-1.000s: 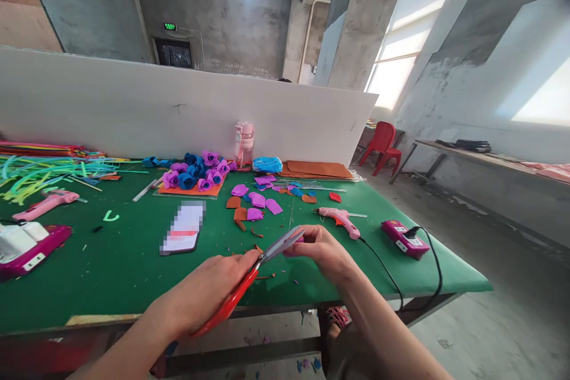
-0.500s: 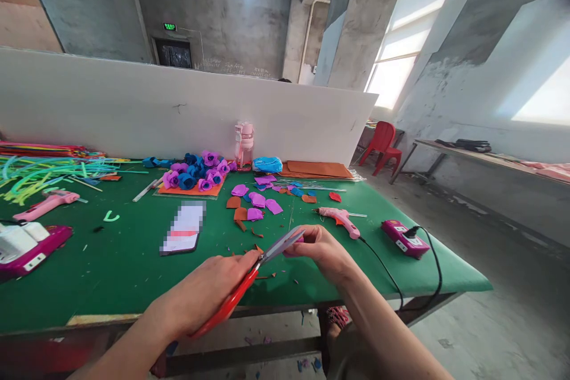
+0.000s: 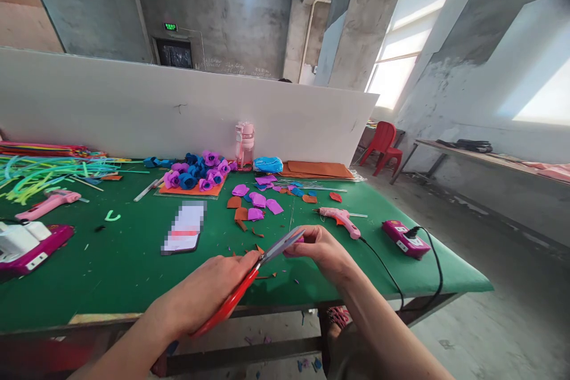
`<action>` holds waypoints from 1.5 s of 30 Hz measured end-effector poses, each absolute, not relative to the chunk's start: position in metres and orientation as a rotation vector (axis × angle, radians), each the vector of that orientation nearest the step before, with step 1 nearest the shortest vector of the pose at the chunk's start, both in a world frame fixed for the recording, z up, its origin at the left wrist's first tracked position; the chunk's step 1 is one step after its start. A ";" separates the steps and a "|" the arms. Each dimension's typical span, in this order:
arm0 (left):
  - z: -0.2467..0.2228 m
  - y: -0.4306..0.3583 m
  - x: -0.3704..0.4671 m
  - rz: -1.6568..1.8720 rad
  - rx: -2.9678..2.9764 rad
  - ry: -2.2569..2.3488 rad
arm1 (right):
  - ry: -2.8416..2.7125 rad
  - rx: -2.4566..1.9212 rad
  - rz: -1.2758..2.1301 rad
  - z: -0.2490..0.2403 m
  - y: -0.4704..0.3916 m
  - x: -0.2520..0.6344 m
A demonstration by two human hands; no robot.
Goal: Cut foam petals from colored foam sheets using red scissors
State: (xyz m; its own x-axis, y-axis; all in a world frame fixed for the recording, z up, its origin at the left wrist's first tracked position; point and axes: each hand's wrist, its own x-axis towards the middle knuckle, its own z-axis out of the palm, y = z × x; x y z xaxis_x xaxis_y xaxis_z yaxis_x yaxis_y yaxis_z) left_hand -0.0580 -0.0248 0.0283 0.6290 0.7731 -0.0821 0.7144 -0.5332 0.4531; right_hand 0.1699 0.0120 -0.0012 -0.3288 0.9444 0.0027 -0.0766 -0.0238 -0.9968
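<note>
In my left hand (image 3: 218, 282) are red-handled scissors (image 3: 231, 301), gripped around the handle near the pivot. Their blades point up and right, reaching the fingers of my right hand (image 3: 321, 249). Those fingers pinch a small purple paper piece (image 3: 300, 241), mostly hidden behind them and the blade tips. Just beyond the hands lie purple petal-shaped pieces (image 3: 274, 206) and brown pieces (image 3: 234, 202), with small brown scraps (image 3: 259, 248) close to the scissors.
A pink glue gun (image 3: 341, 218) with its cord and a magenta power strip (image 3: 405, 238) lie right. A phone (image 3: 183, 228) is left, paper flowers (image 3: 196, 171) behind it. Farther back stand a pink bottle (image 3: 244, 145) and brown sheets (image 3: 317, 170). Pipe cleaners (image 3: 48, 169) spread far left.
</note>
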 end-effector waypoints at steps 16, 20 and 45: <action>0.014 -0.012 -0.040 1.005 1.702 1.008 | -1.341 -1.016 1.509 0.000 0.009 0.152; 0.011 -0.007 -0.030 1.117 1.628 1.065 | -1.277 -1.012 1.501 0.001 0.008 0.138; 0.007 -0.002 -0.018 1.136 1.519 1.031 | -1.298 -0.965 1.413 -0.005 0.015 0.132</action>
